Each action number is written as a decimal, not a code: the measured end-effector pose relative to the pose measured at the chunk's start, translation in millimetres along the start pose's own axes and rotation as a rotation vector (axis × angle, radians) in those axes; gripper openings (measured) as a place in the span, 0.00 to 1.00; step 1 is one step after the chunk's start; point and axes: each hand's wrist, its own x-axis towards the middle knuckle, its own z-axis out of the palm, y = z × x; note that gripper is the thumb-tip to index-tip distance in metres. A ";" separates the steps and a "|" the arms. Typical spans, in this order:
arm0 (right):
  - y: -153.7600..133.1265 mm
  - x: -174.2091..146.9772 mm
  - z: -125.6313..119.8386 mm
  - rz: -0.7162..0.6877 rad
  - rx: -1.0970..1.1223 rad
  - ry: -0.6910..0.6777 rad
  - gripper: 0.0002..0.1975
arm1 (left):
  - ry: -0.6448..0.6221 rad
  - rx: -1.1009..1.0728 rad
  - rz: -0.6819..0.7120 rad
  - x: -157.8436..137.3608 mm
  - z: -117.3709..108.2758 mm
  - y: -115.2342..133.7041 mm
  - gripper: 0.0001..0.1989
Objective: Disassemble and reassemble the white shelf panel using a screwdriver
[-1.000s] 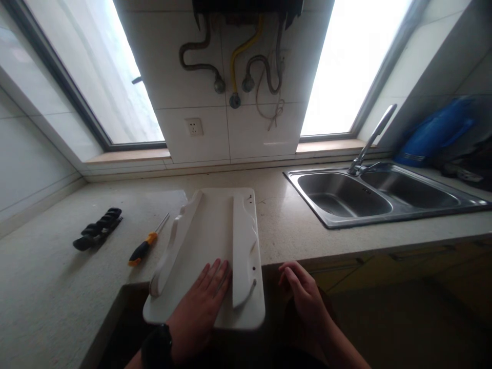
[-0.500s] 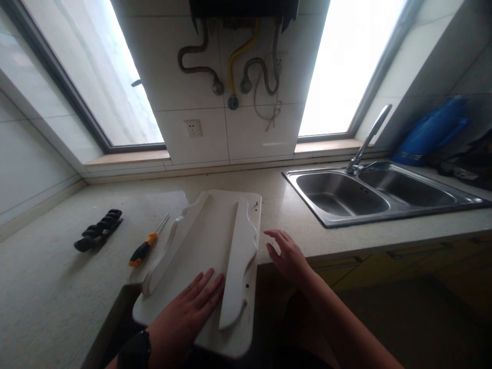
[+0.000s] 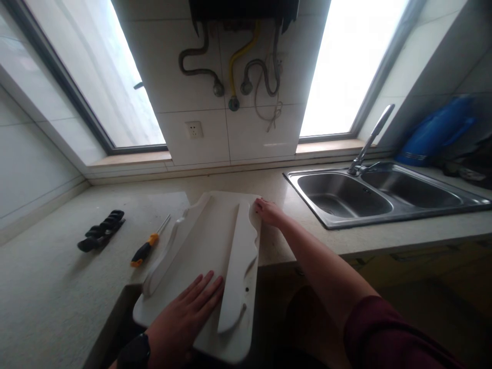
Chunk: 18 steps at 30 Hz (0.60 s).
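A white board [image 3: 215,236] with rounded corners lies on the counter and overhangs its front edge. Two wavy-edged white side pieces lie along it, a left piece [image 3: 179,243] and a right piece [image 3: 235,266]. My left hand [image 3: 192,302] rests flat on the board, fingertips beside the right piece. At the board's far right corner, my right hand [image 3: 268,211] has its fingers closed together; what they pinch is hidden. Near the right piece's front end are a small screw-like peg [image 3: 243,307] and a dark hole [image 3: 246,289].
A screwdriver [image 3: 145,250] with a black and orange handle lies left of the board. Farther left is a black ridged object [image 3: 101,230]. A double steel sink [image 3: 326,223] with a tap [image 3: 371,138] is at right, a blue container [image 3: 436,134] beyond it.
My right hand has moved forward from beside the board to its far right corner, covering the spot where a small screw-like peg showed. My left hand stays in place.
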 end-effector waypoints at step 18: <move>20.0 -81.6 -35.2 -0.007 -0.288 0.089 0.18 | 0.158 0.158 -0.050 -7.6 -19.8 -85.3 0.47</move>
